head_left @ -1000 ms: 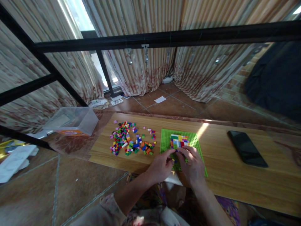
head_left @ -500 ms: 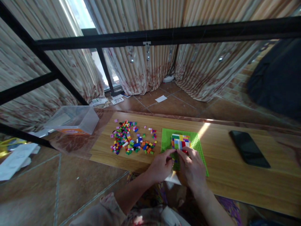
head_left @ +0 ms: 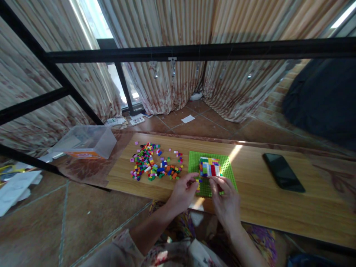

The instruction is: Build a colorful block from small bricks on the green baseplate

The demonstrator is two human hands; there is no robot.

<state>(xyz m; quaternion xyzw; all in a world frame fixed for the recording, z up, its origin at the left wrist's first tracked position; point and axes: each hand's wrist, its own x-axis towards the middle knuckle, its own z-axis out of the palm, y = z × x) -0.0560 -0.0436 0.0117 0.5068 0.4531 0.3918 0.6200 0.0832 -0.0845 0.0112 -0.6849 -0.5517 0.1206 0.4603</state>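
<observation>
On a green studded baseplate (head_left: 228, 170) stands a low block of many-coloured toy bricks (head_left: 210, 167), with white and red ones along its near side. My left hand (head_left: 183, 192) is at the plate's left edge, thumb and forefinger apart, beside a few small yellow and purple bricks (head_left: 198, 184). My right hand (head_left: 227, 197) is at the near side of the block, its thumb and fingertips closed together. Whatever lies between those fingertips is too small to make out. Part of the plate's near right area is hidden under my right hand.
Loose small bricks (head_left: 151, 165) lie spread over the wooden board (head_left: 250, 207) to the left. A black phone (head_left: 283, 172) rests on the right. Beyond the left end stands a clear plastic box (head_left: 89, 141). A black metal rail (head_left: 139, 54) crosses in front of curtains.
My hands have drawn apart; the left shifted left of the block, uncovering small bricks and more of the plate. The view has turned slightly.
</observation>
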